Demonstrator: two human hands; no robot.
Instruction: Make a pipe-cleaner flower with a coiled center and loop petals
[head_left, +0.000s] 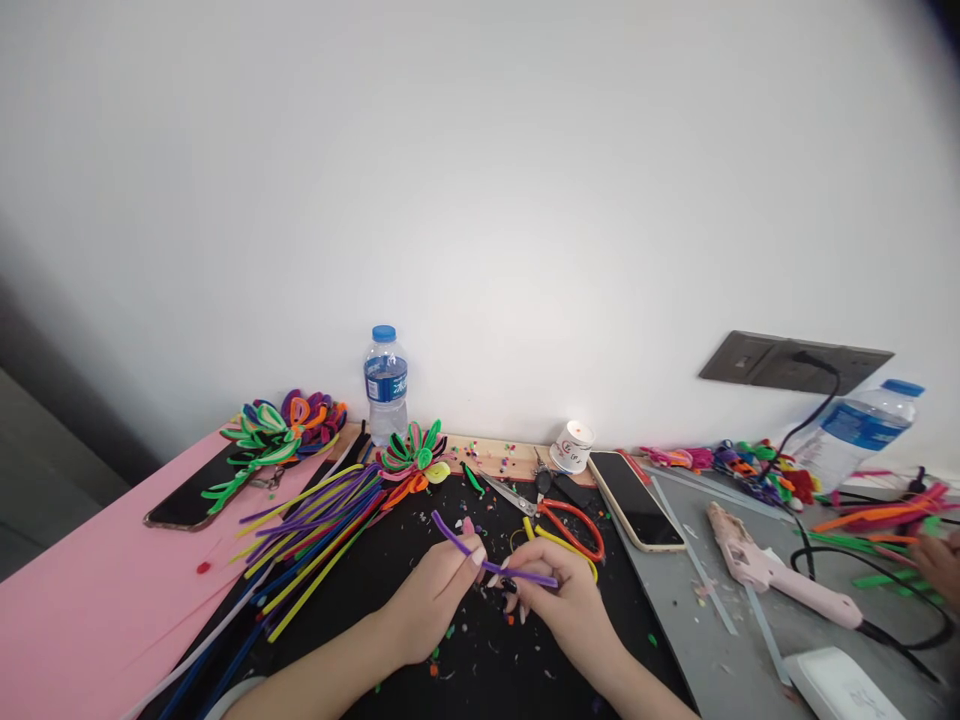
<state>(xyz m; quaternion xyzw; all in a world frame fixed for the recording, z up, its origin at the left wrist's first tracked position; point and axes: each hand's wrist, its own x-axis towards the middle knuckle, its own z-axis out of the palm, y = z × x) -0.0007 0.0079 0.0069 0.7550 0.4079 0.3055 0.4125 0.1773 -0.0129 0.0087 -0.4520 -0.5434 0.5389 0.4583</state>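
Note:
A purple pipe cleaner (448, 532) runs slantwise between my two hands above the black mat (360, 630). My left hand (431, 600) pinches it near its middle, thumb on top. Closer to its right end, my right hand (559, 595) grips the same stem with fingers curled. Just beyond my hands lie scissors (574, 528) with orange-red handles, beside yellow pipe cleaner pieces (577, 552). Left of my left hand spreads a bundle of purple, yellow, blue and red pipe cleaners (322, 540). A looped green and pink pipe cleaner flower (414, 450) rests behind it.
A water bottle (386, 390) and a paper cup (572, 447) stand by the wall. Phones lie left (191, 495) and right (637, 500). A pink glue gun (787, 585) with its cord is at right, near another person's hand (937, 565). Colored scraps litter the mat.

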